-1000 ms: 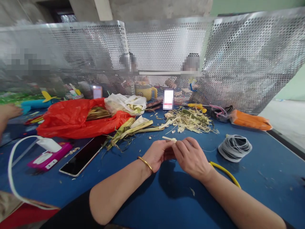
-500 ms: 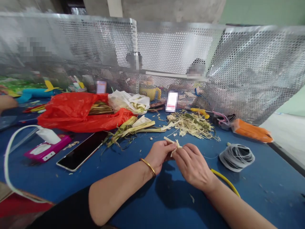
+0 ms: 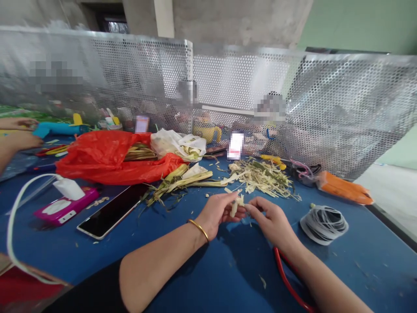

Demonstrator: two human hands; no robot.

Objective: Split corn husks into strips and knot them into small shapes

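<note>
My left hand [image 3: 216, 213], with a gold bangle at the wrist, holds a small pale piece of knotted plant strip [image 3: 239, 202] between thumb and fingers. At that piece's right end, my right hand [image 3: 269, 215] pinches with thumb and forefinger; exactly what part it grips is too small to make out. Just beyond both hands lies a heap of shredded pale plant strips [image 3: 263, 176]. Longer husk-like strips [image 3: 182, 180] spread to the left of the heap. A curved red handle [image 3: 285, 278] shows beneath my right forearm, the rest of it hidden.
On the blue table [image 3: 192, 278] lie a phone [image 3: 112, 213], a purple power strip [image 3: 67, 206], a red plastic bag [image 3: 94, 152], a spool of clear line [image 3: 324, 224] and an orange packet [image 3: 345, 187]. A perforated metal screen [image 3: 234, 82] stands behind. Another person's hands [image 3: 19, 134] are at far left.
My hands have drawn slightly apart, and the right has turned so its thumb and forefinger show. The red handle has come into sight where a yellow one showed. The view has tilted upward.
</note>
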